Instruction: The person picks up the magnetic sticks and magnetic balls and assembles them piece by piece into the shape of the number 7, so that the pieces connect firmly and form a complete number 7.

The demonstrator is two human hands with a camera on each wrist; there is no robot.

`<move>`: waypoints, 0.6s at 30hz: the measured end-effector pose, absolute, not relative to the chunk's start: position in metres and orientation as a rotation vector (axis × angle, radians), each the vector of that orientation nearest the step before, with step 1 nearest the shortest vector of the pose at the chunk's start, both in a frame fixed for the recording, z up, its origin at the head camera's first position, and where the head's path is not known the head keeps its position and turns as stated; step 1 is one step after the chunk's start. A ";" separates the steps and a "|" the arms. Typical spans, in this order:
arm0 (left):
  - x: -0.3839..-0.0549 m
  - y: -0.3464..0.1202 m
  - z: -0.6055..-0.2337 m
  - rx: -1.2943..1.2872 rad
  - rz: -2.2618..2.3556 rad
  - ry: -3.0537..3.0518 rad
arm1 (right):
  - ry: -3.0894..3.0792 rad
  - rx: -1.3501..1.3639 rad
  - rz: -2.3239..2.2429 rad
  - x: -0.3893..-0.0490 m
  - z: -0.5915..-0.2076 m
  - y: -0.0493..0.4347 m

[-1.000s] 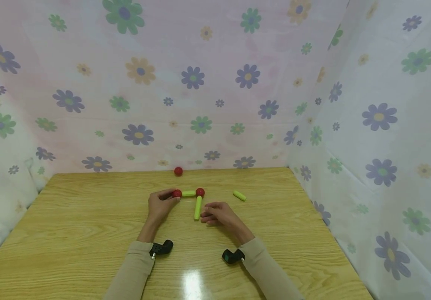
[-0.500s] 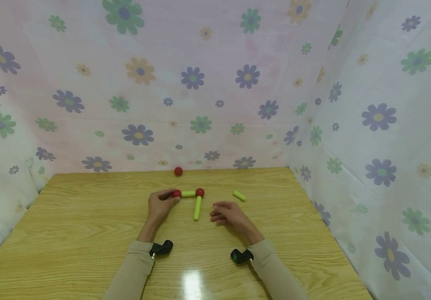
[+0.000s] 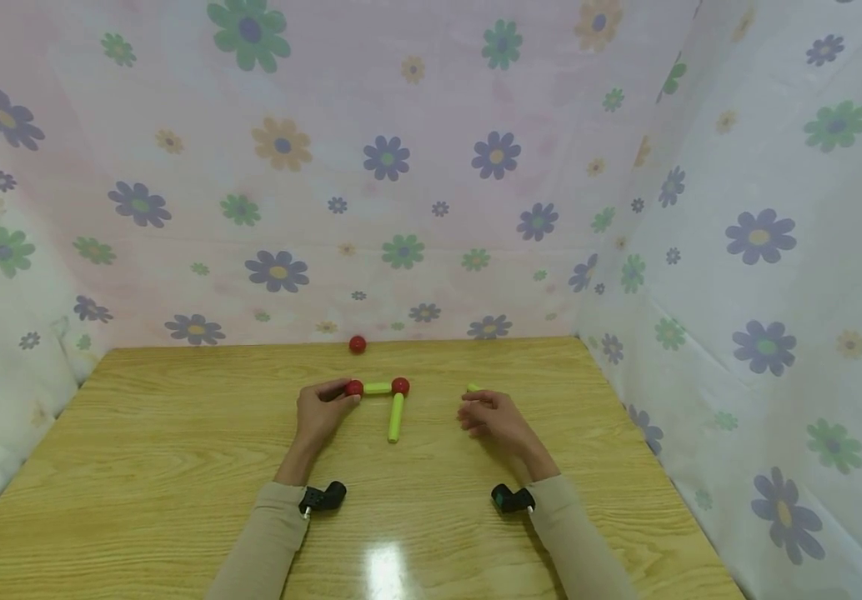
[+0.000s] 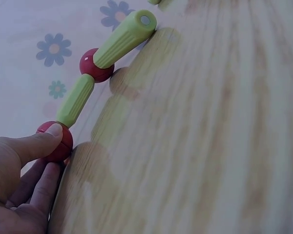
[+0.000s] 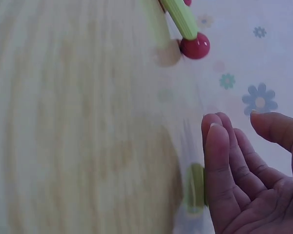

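Observation:
My left hand [image 3: 322,414] pinches a red ball [image 4: 64,141] between thumb and fingers. A short green rod [image 3: 378,388] joins that ball to a second red ball [image 3: 400,386]. From the second ball a longer green rod [image 3: 395,418] runs toward me; in the left wrist view its free end shows a silvery disc. To the right, my right hand [image 3: 502,425] is just in front of a loose green rod [image 3: 473,387], mostly hidden behind it. In the right wrist view, the fingers [image 5: 219,165] are fairly straight, the thumb is apart, and nothing is held.
A third red ball [image 3: 358,344] lies at the table's back edge, near the flowered cloth [image 3: 431,208] that hangs behind and along the sides. Everything lies on a wood-grain table [image 3: 198,467].
My right hand has moved right, away from the longer green rod and to the loose rod, which it now partly covers. The left hand and the joined pieces stay in place.

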State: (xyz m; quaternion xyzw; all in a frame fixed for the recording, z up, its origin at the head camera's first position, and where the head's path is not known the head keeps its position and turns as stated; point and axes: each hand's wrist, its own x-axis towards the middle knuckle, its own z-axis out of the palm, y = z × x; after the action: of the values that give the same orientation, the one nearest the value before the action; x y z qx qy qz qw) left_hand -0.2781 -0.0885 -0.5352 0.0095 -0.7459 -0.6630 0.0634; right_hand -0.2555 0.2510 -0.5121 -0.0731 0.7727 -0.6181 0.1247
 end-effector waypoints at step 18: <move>-0.286 -0.092 -0.534 0.020 -1.984 -2.294 | 2.590 0.118 -1.892 -0.268 -0.513 0.265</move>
State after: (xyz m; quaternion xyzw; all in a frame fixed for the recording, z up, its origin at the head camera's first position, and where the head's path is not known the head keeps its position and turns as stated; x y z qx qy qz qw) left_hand -0.2859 -0.0925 -0.5336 0.0066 -0.7553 -0.6531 0.0545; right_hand -0.2683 0.2653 -0.5130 0.0369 0.8065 -0.5891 -0.0338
